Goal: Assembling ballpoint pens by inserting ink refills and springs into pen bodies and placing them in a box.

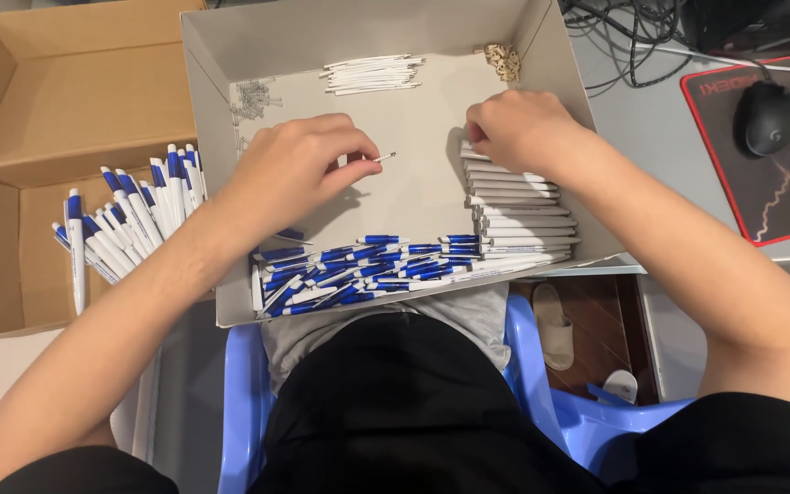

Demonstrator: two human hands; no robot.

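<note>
White refill [381,158] pinched in left hand [290,174] fingertips over grey box [221,110]. Right hand [518,128] closed on top white barrel of row [518,215]. Pen assembly under way; next move likely needs refill tip lined up with barrel opening.

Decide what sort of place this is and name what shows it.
Probably a home desk used for hand assembly: a computer mouse on a mouse pad with cables, a blue plastic chair, and cardboard boxes of blue-and-white pens and pen parts.
</note>
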